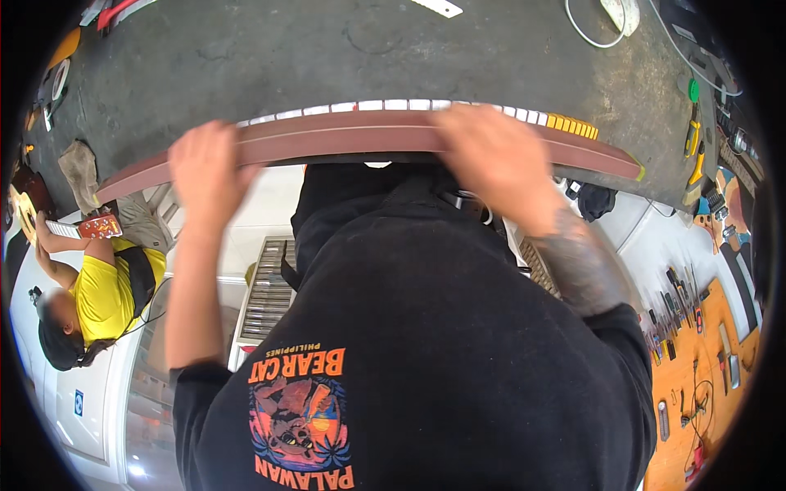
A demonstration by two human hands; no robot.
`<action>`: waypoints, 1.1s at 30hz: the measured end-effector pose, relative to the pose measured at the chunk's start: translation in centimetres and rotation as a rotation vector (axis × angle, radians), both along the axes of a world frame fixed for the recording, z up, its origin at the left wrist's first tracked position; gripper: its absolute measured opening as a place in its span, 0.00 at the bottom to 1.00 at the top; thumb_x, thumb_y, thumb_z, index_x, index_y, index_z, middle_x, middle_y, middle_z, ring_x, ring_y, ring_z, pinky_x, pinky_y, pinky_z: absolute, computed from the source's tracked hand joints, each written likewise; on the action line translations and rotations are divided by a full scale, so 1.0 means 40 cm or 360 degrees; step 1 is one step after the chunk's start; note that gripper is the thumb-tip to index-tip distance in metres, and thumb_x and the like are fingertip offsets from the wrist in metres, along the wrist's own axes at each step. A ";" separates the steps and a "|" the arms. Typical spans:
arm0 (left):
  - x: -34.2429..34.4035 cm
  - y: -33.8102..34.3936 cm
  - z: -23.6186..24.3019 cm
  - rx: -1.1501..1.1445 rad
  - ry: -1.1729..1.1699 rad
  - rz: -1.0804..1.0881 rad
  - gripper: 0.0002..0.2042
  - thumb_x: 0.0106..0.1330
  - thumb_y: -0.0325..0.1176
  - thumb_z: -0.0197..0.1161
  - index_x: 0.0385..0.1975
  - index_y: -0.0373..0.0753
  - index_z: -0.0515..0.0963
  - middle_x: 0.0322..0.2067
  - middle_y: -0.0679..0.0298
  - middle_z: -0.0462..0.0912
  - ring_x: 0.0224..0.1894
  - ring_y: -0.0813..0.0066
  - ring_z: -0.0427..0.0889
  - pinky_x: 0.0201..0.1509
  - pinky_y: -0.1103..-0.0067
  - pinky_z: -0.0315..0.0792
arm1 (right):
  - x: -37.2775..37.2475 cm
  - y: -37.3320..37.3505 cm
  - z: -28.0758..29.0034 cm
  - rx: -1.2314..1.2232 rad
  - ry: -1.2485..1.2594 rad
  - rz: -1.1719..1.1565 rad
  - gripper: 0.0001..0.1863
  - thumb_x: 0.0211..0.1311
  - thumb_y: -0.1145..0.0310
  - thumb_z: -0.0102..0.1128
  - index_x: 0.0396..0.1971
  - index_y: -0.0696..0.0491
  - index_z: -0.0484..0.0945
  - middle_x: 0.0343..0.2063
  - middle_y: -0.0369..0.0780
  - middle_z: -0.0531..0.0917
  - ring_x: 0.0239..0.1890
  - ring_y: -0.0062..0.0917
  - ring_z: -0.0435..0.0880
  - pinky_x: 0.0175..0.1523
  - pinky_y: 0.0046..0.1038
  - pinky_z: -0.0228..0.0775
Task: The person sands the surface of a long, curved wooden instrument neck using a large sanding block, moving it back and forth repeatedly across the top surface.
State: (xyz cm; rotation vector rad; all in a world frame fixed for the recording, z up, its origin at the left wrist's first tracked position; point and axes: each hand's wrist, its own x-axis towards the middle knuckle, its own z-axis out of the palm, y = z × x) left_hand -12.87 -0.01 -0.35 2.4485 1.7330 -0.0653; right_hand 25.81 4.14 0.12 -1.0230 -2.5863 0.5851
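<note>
A long reddish-brown strip (336, 141) with a line along its length lies along the near edge of the dark workbench (286, 61). It looks curved in the head view. My left hand (205, 168) is closed over its left part, thumb toward the middle. Right of centre, my right hand (495, 159) also grips the strip from above. Both hands are blurred by motion. Behind the strip runs a row of small white blocks (370, 105), partly covered by my right hand. Farther right the row turns into yellow blocks (571, 125). I cannot tell what the strip is made of.
A crumpled grey-brown cloth (79, 168) lies at the bench's left edge. Yellow-handled tools (695, 159) sit on the right, and a white cable (585, 37) curls at the back. A person in yellow (106, 286) is at left. Tools hang on an orange board (684, 385).
</note>
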 end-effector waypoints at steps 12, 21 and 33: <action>-0.081 -0.021 -0.009 0.0106 -0.0005 0.0024 0.26 0.46 0.41 0.80 0.46 0.43 0.80 0.46 0.62 0.83 0.49 0.56 0.81 0.53 0.61 0.72 | -0.082 -0.039 -0.006 0.0062 0.0067 -0.0146 0.22 0.54 0.74 0.67 0.52 0.57 0.82 0.42 0.41 0.88 0.41 0.33 0.88 0.44 0.34 0.82; 0.340 -0.011 0.000 0.0089 -0.0232 -0.0194 0.29 0.51 0.59 0.78 0.46 0.46 0.80 0.45 0.64 0.82 0.49 0.62 0.80 0.53 0.63 0.69 | 0.317 0.002 0.056 -0.0054 -0.0210 -0.0108 0.25 0.47 0.83 0.68 0.50 0.57 0.83 0.43 0.44 0.88 0.45 0.39 0.89 0.49 0.39 0.84; -0.016 -0.003 -0.007 0.0093 -0.0056 -0.0029 0.27 0.47 0.43 0.80 0.48 0.44 0.80 0.47 0.64 0.85 0.49 0.57 0.82 0.55 0.63 0.72 | -0.024 -0.018 -0.013 0.0106 0.0013 -0.0112 0.19 0.57 0.70 0.65 0.50 0.56 0.83 0.46 0.42 0.88 0.46 0.34 0.88 0.48 0.33 0.82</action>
